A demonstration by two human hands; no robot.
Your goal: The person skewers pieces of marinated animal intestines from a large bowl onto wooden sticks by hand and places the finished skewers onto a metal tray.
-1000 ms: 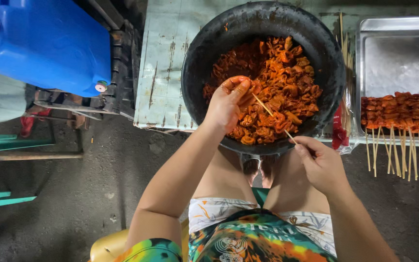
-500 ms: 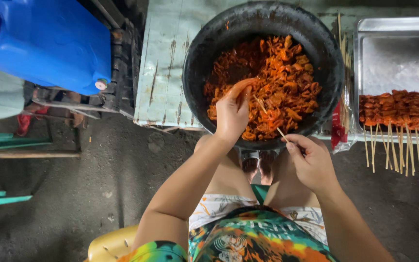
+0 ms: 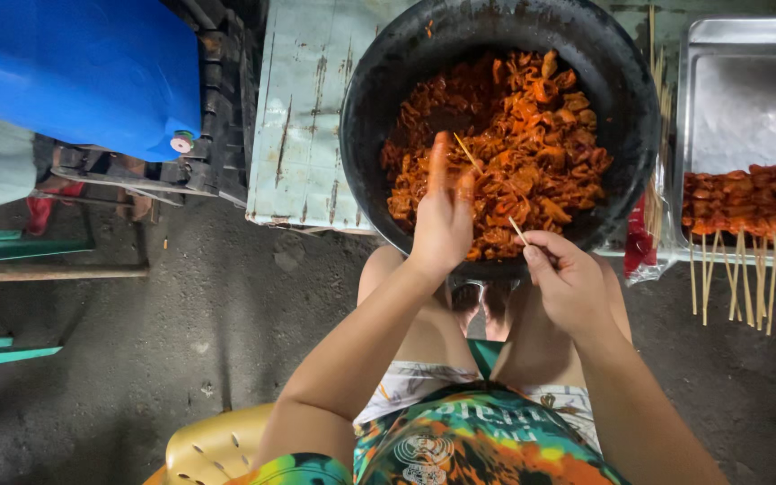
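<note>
A black basin (image 3: 365,108) full of orange marinated meat pieces (image 3: 532,135) stands on a pale green table in front of my knees. My right hand (image 3: 568,280) is at the basin's near rim, shut on the lower end of a thin bamboo skewer (image 3: 469,154) that slants up and left over the meat. My left hand (image 3: 442,220) reaches over the near rim into the meat, its orange-stained fingers stretched forward beside the skewer's tip and blurred. Whether they pinch a piece is not clear.
A metal tray (image 3: 747,99) at the right holds a row of loaded meat skewers (image 3: 752,202). Bare sticks (image 3: 662,99) and a red packet (image 3: 639,247) lie between basin and tray. A blue container (image 3: 83,72) stands at upper left; the table (image 3: 303,117) edge is near.
My left hand has pushed forward from the near rim deeper over the meat. The right hand with the skewer has stayed about where it was.
</note>
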